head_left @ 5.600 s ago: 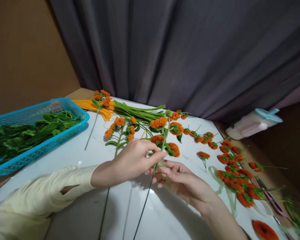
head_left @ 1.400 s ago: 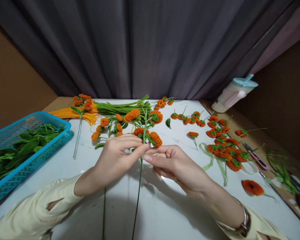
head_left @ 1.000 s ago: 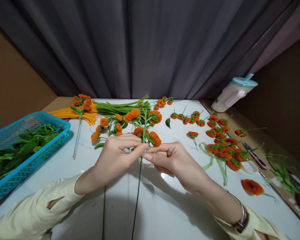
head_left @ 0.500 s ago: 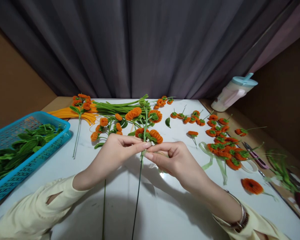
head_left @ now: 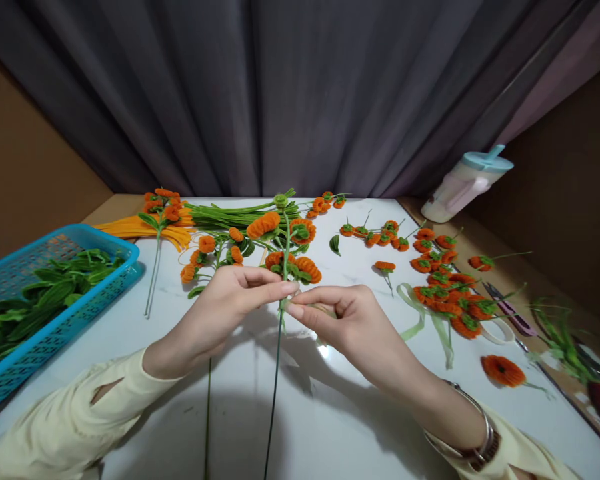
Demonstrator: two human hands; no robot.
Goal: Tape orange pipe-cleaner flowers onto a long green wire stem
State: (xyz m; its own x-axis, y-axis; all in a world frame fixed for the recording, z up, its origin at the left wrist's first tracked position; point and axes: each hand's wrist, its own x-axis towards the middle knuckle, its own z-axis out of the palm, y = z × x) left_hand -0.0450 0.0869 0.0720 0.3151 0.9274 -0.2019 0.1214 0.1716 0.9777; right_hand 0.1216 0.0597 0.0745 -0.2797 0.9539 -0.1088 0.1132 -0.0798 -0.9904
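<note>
Upright in the middle stands a pipe-cleaner flower stem point(head_left: 286, 250) with fuzzy orange blooms, small green leaves and a green bud on top. Its long, dark, bare wire point(head_left: 274, 393) runs down toward me. My left hand point(head_left: 233, 297) pinches the stem between thumb and forefinger just below the lowest blooms. Right beside it, the thumb and forefinger of my right hand point(head_left: 345, 323) close on a pale green strip of floral tape point(head_left: 283, 305) against the stem. Most of that tape is hidden behind my fingers.
A blue basket point(head_left: 130, 257) of green leaves stands left. Behind lie green pipe cleaners point(head_left: 230, 215), orange ones point(head_left: 125, 228) and a finished sprig point(head_left: 157, 227). Loose orange flowers point(head_left: 450, 293), pale ribbon point(head_left: 445, 343), scissors point(head_left: 513, 313) and a lidded cup point(head_left: 467, 187) are to the right.
The flower stem has shifted slightly left and turned a little in my fingers. Both hands keep their pinch at nearly the same place.
</note>
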